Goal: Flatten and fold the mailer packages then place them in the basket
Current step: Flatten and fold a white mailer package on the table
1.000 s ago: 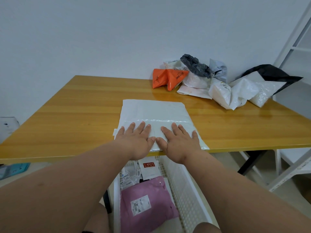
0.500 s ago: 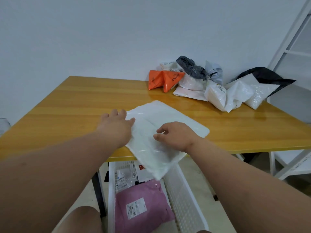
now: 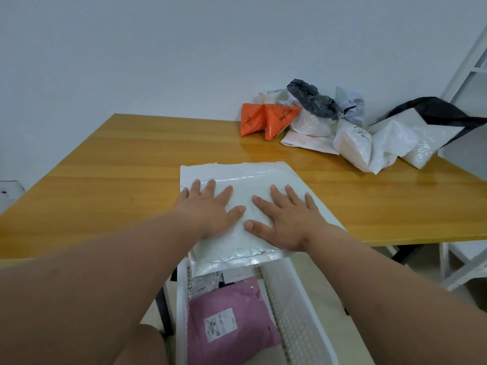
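The white mailer has been turned since half a second ago: it then lay skewed with one corner hanging off the table; it now lies square at the near edge, its near end overhanging the basket. The left hand and right hand, previously shifting the mailer, now press flat on it, fingers spread. Judgement: flattening is under way and folding comes next. A pink mailer already lies in the basket. More mailers wait at the far right corner.
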`<action>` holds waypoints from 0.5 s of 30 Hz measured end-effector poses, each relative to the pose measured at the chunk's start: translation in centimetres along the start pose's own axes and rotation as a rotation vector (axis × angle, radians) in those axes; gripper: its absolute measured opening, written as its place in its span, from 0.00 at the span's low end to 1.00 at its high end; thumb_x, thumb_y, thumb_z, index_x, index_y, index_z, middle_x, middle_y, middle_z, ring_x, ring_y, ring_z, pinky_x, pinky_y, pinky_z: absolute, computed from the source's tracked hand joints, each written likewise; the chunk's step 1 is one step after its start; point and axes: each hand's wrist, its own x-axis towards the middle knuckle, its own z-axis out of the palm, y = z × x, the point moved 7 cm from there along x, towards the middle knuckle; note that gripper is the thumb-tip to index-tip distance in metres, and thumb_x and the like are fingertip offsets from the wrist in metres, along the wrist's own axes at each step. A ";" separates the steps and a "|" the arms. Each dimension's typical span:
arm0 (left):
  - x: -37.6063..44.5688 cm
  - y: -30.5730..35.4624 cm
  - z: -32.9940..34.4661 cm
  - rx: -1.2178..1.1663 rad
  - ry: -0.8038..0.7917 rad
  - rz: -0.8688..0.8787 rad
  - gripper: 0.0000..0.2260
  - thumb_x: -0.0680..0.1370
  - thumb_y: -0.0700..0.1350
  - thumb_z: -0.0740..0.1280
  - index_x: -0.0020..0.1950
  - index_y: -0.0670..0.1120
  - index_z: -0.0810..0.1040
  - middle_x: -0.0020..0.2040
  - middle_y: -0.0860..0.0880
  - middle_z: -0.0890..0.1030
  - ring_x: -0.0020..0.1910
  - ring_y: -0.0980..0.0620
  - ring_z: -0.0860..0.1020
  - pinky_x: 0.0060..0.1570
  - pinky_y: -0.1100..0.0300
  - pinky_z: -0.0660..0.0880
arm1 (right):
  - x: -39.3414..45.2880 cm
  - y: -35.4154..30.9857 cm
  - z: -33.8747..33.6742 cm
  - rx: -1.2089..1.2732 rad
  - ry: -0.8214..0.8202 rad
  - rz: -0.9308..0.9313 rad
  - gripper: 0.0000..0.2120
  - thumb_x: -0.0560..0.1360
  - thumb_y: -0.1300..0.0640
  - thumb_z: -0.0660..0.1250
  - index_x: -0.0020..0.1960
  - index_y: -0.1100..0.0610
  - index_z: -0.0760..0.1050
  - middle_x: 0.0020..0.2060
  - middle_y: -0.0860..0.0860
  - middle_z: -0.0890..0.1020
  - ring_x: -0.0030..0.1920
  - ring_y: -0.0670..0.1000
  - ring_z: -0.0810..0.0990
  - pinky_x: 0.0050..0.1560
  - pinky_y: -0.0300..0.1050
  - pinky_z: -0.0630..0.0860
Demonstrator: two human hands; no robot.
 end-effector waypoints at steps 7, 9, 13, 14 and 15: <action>0.9 -0.2 -0.1 0.034 0.012 0.038 0.34 0.75 0.73 0.41 0.78 0.61 0.38 0.80 0.49 0.37 0.78 0.43 0.37 0.76 0.43 0.39 | 0.6 0.1 0.5 0.030 0.028 0.022 0.41 0.67 0.19 0.39 0.76 0.33 0.39 0.79 0.46 0.39 0.79 0.53 0.37 0.75 0.65 0.39; 0.9 -0.2 -0.1 0.044 -0.004 0.038 0.34 0.75 0.73 0.41 0.78 0.61 0.37 0.80 0.49 0.37 0.78 0.43 0.37 0.76 0.43 0.39 | 0.6 0.1 0.5 0.039 0.019 0.027 0.41 0.67 0.20 0.40 0.77 0.33 0.40 0.79 0.46 0.39 0.79 0.53 0.37 0.75 0.65 0.39; 0.7 0.0 -0.1 0.048 -0.031 0.048 0.34 0.76 0.72 0.42 0.78 0.61 0.37 0.80 0.49 0.37 0.78 0.44 0.36 0.76 0.43 0.38 | 0.3 -0.1 0.4 0.060 0.019 0.037 0.42 0.67 0.20 0.41 0.77 0.34 0.41 0.79 0.46 0.41 0.79 0.54 0.38 0.75 0.66 0.39; 0.7 -0.1 -0.1 0.052 -0.041 0.053 0.34 0.76 0.72 0.42 0.78 0.61 0.38 0.80 0.49 0.37 0.78 0.44 0.36 0.76 0.43 0.38 | 0.2 -0.1 0.4 0.067 0.013 0.041 0.42 0.67 0.20 0.42 0.77 0.34 0.42 0.80 0.46 0.42 0.79 0.54 0.39 0.75 0.66 0.40; 0.7 -0.1 -0.1 0.053 -0.055 0.060 0.35 0.76 0.72 0.42 0.79 0.60 0.38 0.80 0.49 0.37 0.78 0.44 0.36 0.76 0.43 0.38 | 0.2 -0.2 0.3 0.068 0.004 0.044 0.42 0.67 0.20 0.43 0.77 0.34 0.44 0.80 0.47 0.43 0.79 0.54 0.40 0.75 0.66 0.41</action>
